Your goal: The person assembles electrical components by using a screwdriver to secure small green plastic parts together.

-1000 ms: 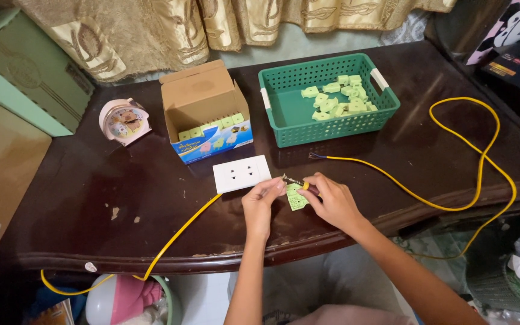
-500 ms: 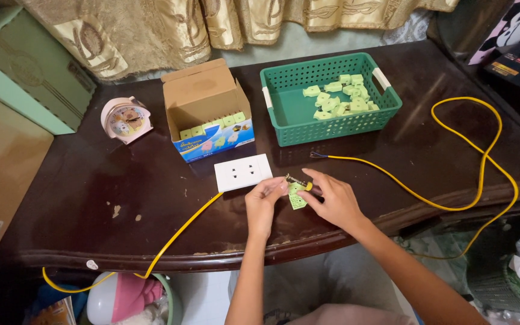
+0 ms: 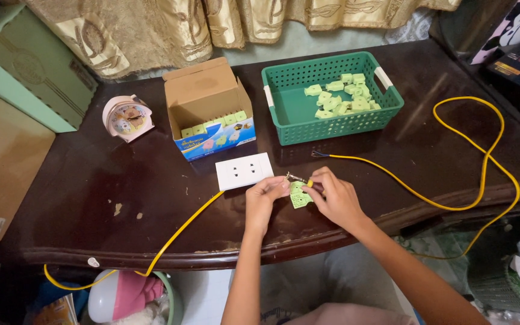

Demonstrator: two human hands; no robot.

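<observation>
A small light-green plastic part (image 3: 299, 195) sits just above the near edge of the dark wooden table (image 3: 79, 198), held between both hands. The left hand (image 3: 264, 195) pinches its left side with fingertips pressed together; the right hand (image 3: 333, 198) closes on its right side and also grips a small screwdriver (image 3: 299, 179) whose tip points left over the part. Just beyond the left hand lies a white outlet plate (image 3: 244, 171) with a yellow cable (image 3: 176, 232) running from it toward the near left and over the table edge. A second yellow cable (image 3: 452, 207) loops across the right of the table. Farther back stands a green plastic basket (image 3: 284, 108) holding more light-green parts (image 3: 339, 96). To its left sits an open cardboard box (image 3: 203, 90) with similar green pieces inside. At far left is a small pink alarm clock (image 3: 127, 117).
</observation>
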